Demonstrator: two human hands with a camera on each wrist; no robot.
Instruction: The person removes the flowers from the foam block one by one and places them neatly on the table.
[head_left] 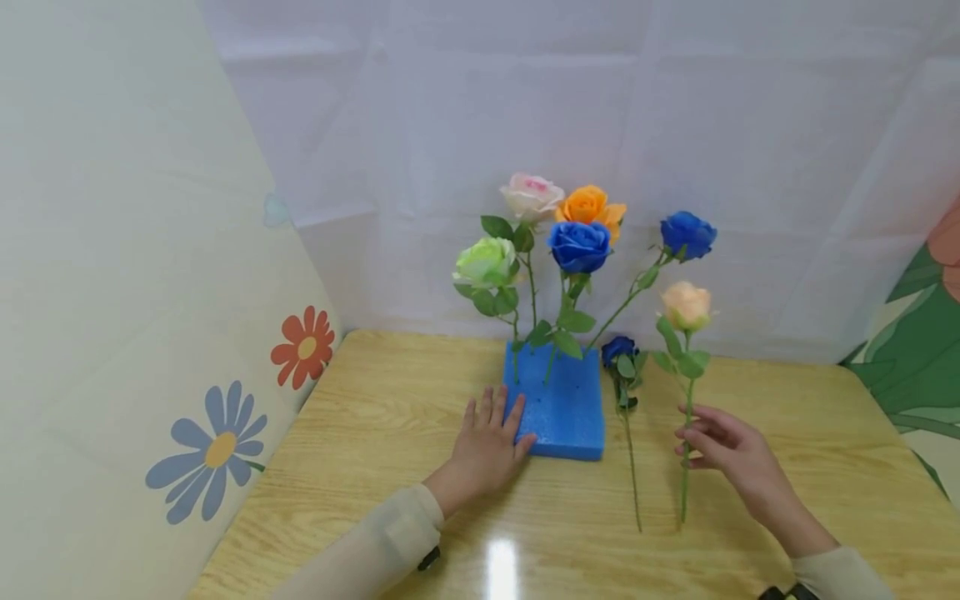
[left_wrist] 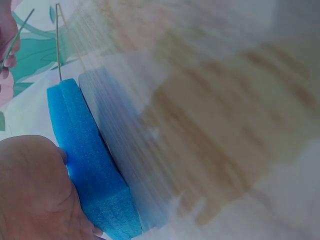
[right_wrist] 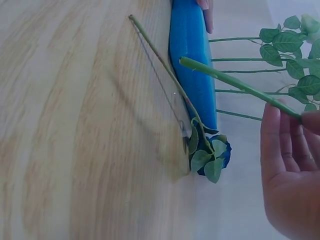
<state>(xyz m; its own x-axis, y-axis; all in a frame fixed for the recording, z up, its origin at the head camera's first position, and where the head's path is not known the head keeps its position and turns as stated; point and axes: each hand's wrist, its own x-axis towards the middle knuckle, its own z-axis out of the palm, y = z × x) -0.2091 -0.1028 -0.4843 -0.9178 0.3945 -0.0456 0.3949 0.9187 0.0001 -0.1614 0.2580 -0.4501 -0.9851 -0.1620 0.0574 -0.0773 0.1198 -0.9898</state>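
A person's right hand (head_left: pixel 737 462) holds a pale peach rose with a long green stem (head_left: pixel 686 307) above a wood-grain tabletop (head_left: pixel 367 417); its grip pinches the stem between thumb and fingers. The head view shows this rose's bloom raised to the right of a flat, rectangular blue foam block (head_left: pixel 558 421), while the right wrist view leaves the bloom out and shows instead the stem's cut lower end, tilted and clear of the tabletop. The left hand (head_left: pixel 487 448) lies against the block's left side, its grip spread with the fingers straight; the left wrist view adds the palm beside the block, but it is hazy, and how hard the hand presses cannot be told. Five roses stand in the foam: a light green one (head_left: pixel 485 262), a white one with a pink centre (head_left: pixel 531 196), an orange one (head_left: pixel 588 202), an upright royal-blue one (head_left: pixel 579 247) and another blue one leaning right (head_left: pixel 688 235). Outside the block, a dark blue rose with green leaves (head_left: pixel 619 351) lies on the tabletop just beside its right edge.
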